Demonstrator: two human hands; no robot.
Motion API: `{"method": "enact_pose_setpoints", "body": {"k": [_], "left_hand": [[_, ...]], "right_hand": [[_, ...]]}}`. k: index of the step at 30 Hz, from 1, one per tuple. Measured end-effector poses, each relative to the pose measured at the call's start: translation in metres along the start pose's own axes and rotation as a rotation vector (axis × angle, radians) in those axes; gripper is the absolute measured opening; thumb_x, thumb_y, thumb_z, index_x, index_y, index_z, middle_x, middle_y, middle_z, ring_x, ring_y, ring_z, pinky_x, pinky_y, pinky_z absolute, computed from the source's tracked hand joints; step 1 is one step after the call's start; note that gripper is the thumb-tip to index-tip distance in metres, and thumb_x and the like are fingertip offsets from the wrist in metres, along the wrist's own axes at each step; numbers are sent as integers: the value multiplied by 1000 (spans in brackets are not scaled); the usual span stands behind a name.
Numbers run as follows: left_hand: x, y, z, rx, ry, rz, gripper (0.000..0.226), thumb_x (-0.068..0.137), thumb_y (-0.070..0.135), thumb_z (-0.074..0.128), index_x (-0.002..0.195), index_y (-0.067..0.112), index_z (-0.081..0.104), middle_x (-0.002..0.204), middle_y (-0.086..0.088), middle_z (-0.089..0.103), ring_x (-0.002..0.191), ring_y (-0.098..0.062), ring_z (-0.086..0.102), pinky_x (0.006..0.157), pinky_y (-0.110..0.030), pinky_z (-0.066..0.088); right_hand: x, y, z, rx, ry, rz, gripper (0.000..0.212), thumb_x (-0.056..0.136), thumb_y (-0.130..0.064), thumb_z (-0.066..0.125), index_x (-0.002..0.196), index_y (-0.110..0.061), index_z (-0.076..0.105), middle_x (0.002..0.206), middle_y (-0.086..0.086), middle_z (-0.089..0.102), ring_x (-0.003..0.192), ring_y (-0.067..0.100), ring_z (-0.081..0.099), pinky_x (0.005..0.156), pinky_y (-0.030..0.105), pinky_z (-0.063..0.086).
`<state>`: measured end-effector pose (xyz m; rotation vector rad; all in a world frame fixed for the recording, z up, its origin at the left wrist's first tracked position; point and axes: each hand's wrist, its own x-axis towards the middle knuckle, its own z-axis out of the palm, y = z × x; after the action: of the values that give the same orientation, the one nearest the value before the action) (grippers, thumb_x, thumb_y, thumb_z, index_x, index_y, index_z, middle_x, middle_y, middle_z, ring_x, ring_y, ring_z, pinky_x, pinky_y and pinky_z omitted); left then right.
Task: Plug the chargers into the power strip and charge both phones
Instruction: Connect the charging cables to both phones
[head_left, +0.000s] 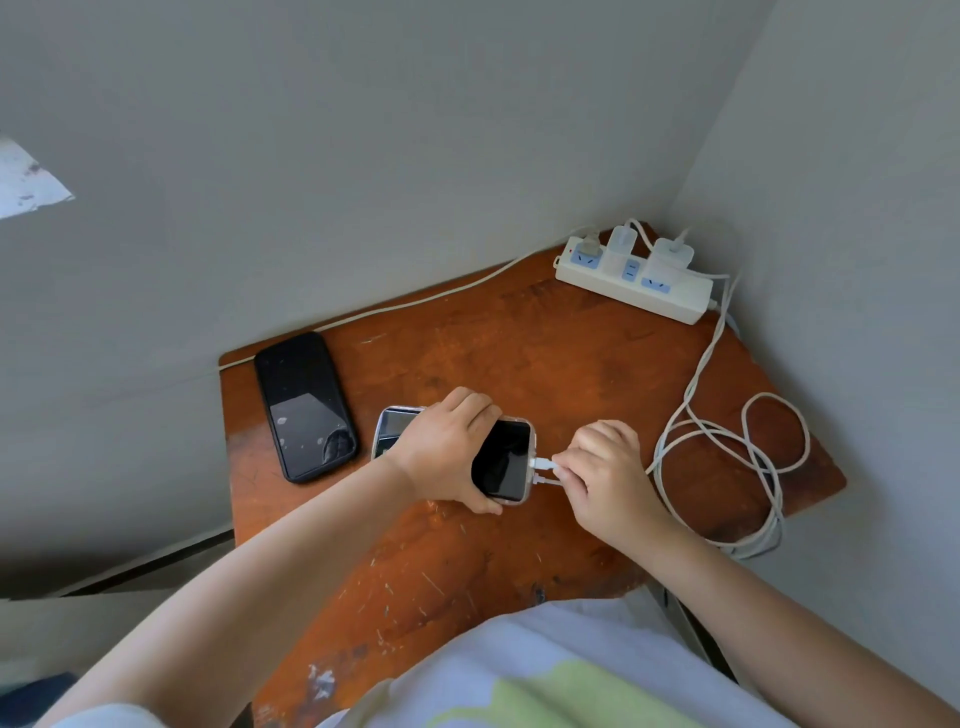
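My left hand (447, 452) grips a phone in a clear case (506, 460) lying flat in the middle of the table. My right hand (602, 475) pinches a white cable connector (543, 464) right at that phone's right end; whether it is fully seated I cannot tell. A second phone, black (304, 405), lies untouched at the table's left with no cable at it. At the far right corner stands a white power strip (631, 283) with two white charger bricks (670, 254) plugged in. Their white cables (727, 441) coil on the table's right side.
The worn reddish wooden table (519, 353) sits in a corner between two grey walls. The strip's own cord (415, 301) runs along the back edge to the left. A white and green garment (545, 675) fills the bottom of the view.
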<state>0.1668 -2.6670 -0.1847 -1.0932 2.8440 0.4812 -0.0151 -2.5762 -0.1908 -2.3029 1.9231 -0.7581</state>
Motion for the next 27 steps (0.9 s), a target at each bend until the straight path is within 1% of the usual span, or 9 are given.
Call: {"method": "enact_pose_setpoints", "body": {"k": [3, 5, 8, 11, 14, 17, 21, 25, 27], "left_hand": [[1, 0, -2, -2, 20, 6, 97, 54, 59, 74, 127, 3, 42, 126, -11, 49, 116, -24, 39, 94, -33, 39], [1, 0, -4, -5, 39, 5, 97, 53, 58, 76, 126, 2, 44, 124, -13, 50, 115, -25, 41, 93, -33, 40], [2, 1, -5, -16, 50, 1, 96, 52, 56, 77, 125, 1, 45, 123, -14, 52, 113, -27, 43, 92, -35, 40], [4, 0, -6, -10, 54, 6, 95, 50, 55, 78, 122, 0, 48, 119, -15, 54, 111, -29, 45, 92, -37, 42], [8, -3, -7, 30, 40, 36, 96, 51, 56, 78, 123, 0, 47, 120, -15, 53, 111, -28, 45, 92, -38, 42], [20, -7, -11, 80, 4, 77, 96, 56, 57, 74, 128, 3, 41, 126, -12, 48, 117, -26, 39, 97, -35, 36], [51, -11, -18, 189, -130, 139, 95, 62, 55, 71, 134, 7, 31, 136, -11, 39, 123, -25, 31, 103, -35, 28], [86, -8, -25, 276, -262, 228, 94, 61, 47, 76, 133, 6, 32, 137, -14, 39, 124, -29, 31, 106, -40, 27], [98, -5, -30, 319, -305, 269, 92, 61, 45, 77, 132, 6, 34, 136, -15, 40, 124, -29, 33, 106, -40, 26]], "right_hand": [[0, -5, 2, 6, 41, 28, 11, 62, 6, 64, 54, 0, 68, 52, 12, 59, 54, 29, 62, 70, 43, 52], [0, -6, 2, 12, 59, 47, 10, 63, 4, 63, 55, 0, 68, 52, 12, 60, 53, 29, 61, 68, 42, 52], [2, -3, 1, 5, 68, 42, 7, 63, 7, 69, 60, 0, 71, 55, 13, 63, 56, 30, 63, 71, 44, 51], [4, -1, -1, 9, 53, 40, 18, 55, 15, 81, 61, 0, 71, 56, 13, 64, 57, 30, 64, 73, 45, 51], [4, -2, 0, 15, 35, 39, 22, 51, 15, 83, 61, 0, 71, 56, 13, 64, 58, 29, 64, 74, 46, 51], [7, 1, 1, 6, 18, 73, 22, 51, 11, 86, 63, -2, 73, 58, 12, 67, 58, 28, 66, 74, 48, 51], [14, 7, 2, -4, -13, 181, 22, 48, 9, 89, 60, -3, 74, 54, 10, 67, 54, 28, 66, 70, 50, 53], [17, 10, 3, -28, -66, 305, 23, 46, 5, 91, 60, -4, 75, 51, 8, 67, 51, 27, 66, 62, 51, 54], [18, 11, 8, -35, -109, 364, 22, 50, 4, 90, 66, -3, 76, 54, 10, 68, 55, 29, 67, 64, 50, 54]]}}
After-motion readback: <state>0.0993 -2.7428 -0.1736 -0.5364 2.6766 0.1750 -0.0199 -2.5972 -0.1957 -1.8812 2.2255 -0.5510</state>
